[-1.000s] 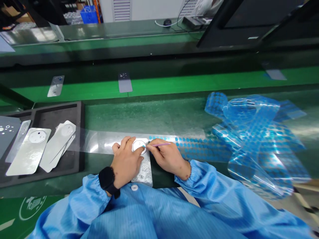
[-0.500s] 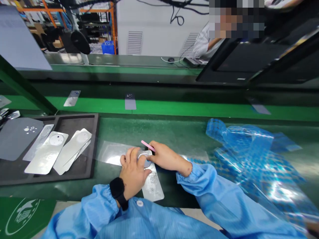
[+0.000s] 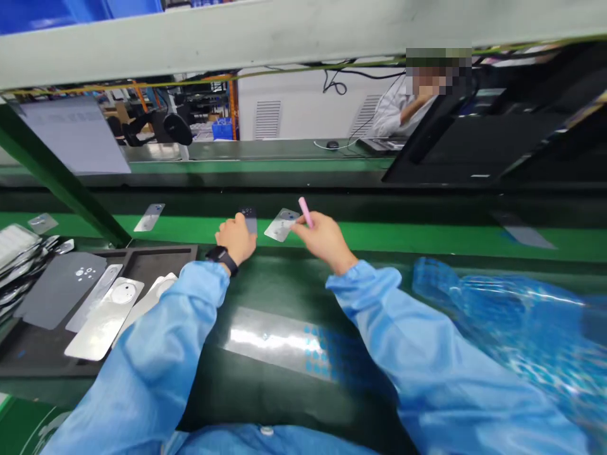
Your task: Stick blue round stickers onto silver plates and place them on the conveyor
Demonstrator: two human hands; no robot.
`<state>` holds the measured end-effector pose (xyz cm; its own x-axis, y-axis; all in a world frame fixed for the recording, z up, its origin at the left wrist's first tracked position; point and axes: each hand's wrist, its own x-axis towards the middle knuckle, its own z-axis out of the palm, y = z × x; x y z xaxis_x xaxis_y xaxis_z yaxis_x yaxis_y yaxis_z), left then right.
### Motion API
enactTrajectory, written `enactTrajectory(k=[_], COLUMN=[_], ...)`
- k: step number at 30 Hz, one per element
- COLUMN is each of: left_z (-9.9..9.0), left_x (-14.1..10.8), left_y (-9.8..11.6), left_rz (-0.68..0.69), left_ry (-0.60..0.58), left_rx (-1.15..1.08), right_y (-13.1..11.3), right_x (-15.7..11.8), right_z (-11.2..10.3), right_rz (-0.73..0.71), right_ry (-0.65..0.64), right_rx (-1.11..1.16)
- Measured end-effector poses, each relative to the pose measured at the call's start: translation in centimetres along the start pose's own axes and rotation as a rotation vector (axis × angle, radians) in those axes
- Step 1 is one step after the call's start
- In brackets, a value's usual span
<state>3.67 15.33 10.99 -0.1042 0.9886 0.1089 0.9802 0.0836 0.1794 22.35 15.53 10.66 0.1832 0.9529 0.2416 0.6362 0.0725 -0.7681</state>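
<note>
Left hand (image 3: 236,239): fingers curled over the near end of a grey plate (image 3: 249,218) at the green belt (image 3: 360,237); whether it is gripping cannot be determined. Right hand (image 3: 322,239): clenched on a pink stick (image 3: 306,212), just beside a silver plate (image 3: 282,224). Two further plates lie on the belt, to the left. A black foam tray (image 3: 161,251) holds four visible plates; the left sleeve (image 3: 161,328) covers part of it. Clear film (image 3: 265,338) with blue dots lies on the dark bench (image 3: 265,404) between the arms. A heap of blue film (image 3: 502,309) lies to the right.
</note>
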Motion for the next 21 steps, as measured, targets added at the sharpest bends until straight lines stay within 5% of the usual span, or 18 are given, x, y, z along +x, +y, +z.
enactTrajectory(k=[4, 9, 13, 21], left_z=[2.7, 4.2, 4.0, 3.1], left_x=[5.5, 8.5, 9.8, 9.6], left_y=[2.0, 1.8, 0.9, -1.1], left_rz=[-0.040, 0.008, 0.060, 0.009], left_ry=[-0.091, -0.169, -0.168, -0.112], left_rx=[0.024, 0.072, 0.120, 0.152], right_y=[1.0, 3.6, 3.9, 3.4], right_x=[-7.3, -13.2, -15.1, -15.4], right_z=[-2.5, -5.3, -5.7, -4.2], right_rz=[-0.032, 0.102, 0.229, 0.224], right_ry=[-0.118, -0.194, -0.298, -0.348], right_rx=[0.057, 0.119, 0.265, 0.377])
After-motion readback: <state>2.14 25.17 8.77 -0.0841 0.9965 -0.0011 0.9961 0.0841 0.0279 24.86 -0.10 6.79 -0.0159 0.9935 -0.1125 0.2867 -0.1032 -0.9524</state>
